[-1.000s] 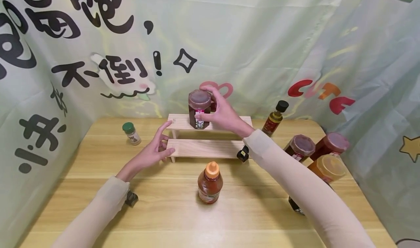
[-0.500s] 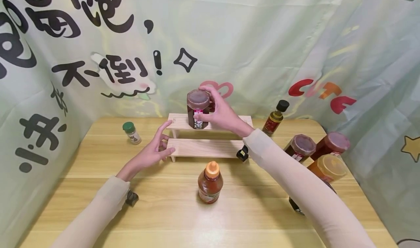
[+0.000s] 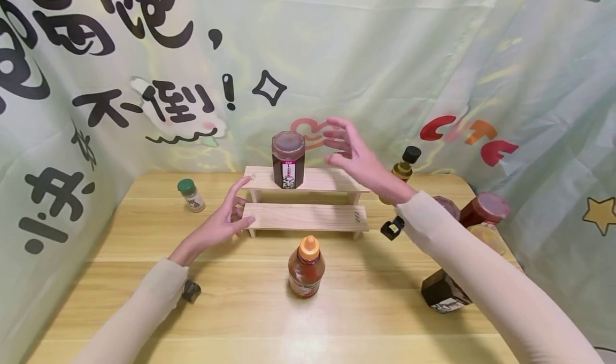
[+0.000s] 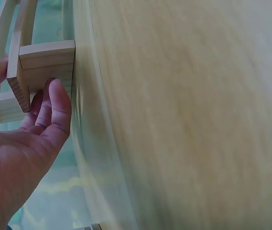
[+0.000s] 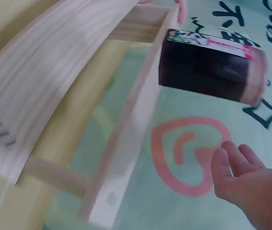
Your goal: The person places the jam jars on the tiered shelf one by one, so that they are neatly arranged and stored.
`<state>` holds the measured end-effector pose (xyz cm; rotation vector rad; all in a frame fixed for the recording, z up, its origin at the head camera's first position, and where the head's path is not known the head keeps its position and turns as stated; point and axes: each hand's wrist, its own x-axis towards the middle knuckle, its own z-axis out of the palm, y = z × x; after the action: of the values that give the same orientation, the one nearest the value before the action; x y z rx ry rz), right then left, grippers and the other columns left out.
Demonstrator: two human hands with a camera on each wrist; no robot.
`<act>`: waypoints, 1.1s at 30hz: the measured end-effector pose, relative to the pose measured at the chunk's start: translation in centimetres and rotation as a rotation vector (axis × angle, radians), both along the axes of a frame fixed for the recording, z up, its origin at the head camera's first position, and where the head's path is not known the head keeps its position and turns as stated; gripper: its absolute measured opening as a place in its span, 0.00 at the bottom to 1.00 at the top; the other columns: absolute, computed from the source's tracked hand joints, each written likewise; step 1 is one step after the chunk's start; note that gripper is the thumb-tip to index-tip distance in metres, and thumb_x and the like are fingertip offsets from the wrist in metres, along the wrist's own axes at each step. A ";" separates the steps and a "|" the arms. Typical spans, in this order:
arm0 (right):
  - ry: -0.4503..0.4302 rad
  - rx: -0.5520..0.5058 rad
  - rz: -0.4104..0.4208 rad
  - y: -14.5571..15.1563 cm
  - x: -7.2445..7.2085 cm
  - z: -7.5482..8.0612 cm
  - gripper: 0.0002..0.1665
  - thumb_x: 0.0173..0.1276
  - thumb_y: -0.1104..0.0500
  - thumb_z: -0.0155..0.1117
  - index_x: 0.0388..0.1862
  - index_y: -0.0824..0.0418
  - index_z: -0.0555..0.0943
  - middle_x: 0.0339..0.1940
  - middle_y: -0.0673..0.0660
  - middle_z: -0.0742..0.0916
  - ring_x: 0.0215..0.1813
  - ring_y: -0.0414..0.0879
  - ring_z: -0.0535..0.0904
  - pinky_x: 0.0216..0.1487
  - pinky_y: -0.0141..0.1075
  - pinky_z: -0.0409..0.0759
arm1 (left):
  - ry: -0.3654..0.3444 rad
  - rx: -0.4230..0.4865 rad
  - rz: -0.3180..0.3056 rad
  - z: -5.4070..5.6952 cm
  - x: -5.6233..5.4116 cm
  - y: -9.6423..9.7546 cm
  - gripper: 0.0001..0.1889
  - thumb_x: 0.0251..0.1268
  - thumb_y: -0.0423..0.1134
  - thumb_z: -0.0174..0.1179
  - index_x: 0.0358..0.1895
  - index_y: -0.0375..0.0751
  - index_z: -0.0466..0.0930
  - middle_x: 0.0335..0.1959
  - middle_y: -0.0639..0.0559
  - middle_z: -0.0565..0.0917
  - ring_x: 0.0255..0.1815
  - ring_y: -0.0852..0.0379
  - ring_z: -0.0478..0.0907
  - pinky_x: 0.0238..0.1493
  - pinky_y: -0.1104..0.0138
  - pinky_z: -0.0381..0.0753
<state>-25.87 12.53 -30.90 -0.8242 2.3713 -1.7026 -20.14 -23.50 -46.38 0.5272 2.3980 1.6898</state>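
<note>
A dark hexagonal jar [image 3: 289, 166] with a white and pink label stands upright on the upper step, left of centre, of a two-step wooden rack [image 3: 305, 217]. My right hand [image 3: 358, 158] hangs in the air to its right, apart from it, with fingers loosely bent around nothing. The right wrist view also shows a gap between the jar [image 5: 208, 67] and that hand [image 5: 253, 184]. At the rack's left end, my left hand [image 3: 218, 225] holds on. The left wrist view shows its thumb on the lower step and its fingers [image 4: 59, 105] bent beside the leg.
An orange-capped sauce bottle [image 3: 306, 270] stands before the rack. A green-lidded shaker [image 3: 191, 195] is at left. To the right are an oil bottle [image 3: 406, 163], a red jar [image 3: 483, 209] and a dark jar [image 3: 445, 292], with more jars partly behind the right sleeve. Printed cloth [image 3: 375, 59] hangs behind.
The right hand has let go of the jar and drawn away to the right. The jar stays on the upper step. My left hand keeps its place on the rack.
</note>
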 end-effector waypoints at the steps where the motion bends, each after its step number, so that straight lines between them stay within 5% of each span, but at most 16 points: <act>1: -0.007 -0.008 -0.004 0.6 0.2 0.2 0.47 0.77 0.62 0.65 0.89 0.53 0.56 0.82 0.60 0.70 0.81 0.56 0.68 0.79 0.54 0.70 | 0.001 -0.001 -0.003 0.0 0.0 0.0 0.55 0.79 0.29 0.65 0.90 0.74 0.38 0.65 0.29 0.68 0.44 0.41 0.78 0.35 0.54 0.89; 8: 0.008 0.008 -0.020 4.1 2.5 1.5 0.39 0.83 0.57 0.64 0.86 0.49 0.61 0.81 0.52 0.73 0.80 0.50 0.70 0.76 0.54 0.74 | 0.036 -0.003 -0.009 -0.1 -0.1 -0.5 0.54 0.79 0.28 0.65 0.91 0.66 0.37 0.64 0.26 0.69 0.42 0.42 0.80 0.32 0.54 0.89; 20: 0.031 0.029 -0.094 10.5 8.7 3.4 0.30 0.87 0.60 0.58 0.83 0.49 0.67 0.78 0.54 0.76 0.78 0.52 0.74 0.68 0.32 0.77 | 0.037 -0.012 -0.011 0.0 -0.1 -0.5 0.54 0.79 0.29 0.65 0.91 0.67 0.36 0.64 0.26 0.69 0.44 0.40 0.78 0.33 0.52 0.89; 26: 0.081 0.027 -0.134 14.2 11.3 2.3 0.33 0.85 0.67 0.57 0.84 0.56 0.67 0.77 0.61 0.77 0.75 0.51 0.77 0.65 0.29 0.79 | 0.048 0.002 -0.021 -0.1 -0.2 -0.3 0.54 0.79 0.29 0.65 0.91 0.64 0.35 0.65 0.25 0.69 0.44 0.40 0.78 0.33 0.52 0.89; 33: 0.046 -0.016 -0.041 18.8 14.1 -0.4 0.38 0.79 0.78 0.54 0.85 0.66 0.62 0.78 0.67 0.75 0.75 0.50 0.77 0.67 0.31 0.80 | 0.036 -0.009 -0.020 -0.1 -0.1 0.0 0.54 0.80 0.29 0.65 0.91 0.67 0.36 0.62 0.26 0.69 0.43 0.39 0.78 0.34 0.52 0.89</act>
<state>-11.79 31.37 -31.26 -0.8313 2.4238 -1.7382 -20.28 -23.45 -46.43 0.5832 2.4154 1.6741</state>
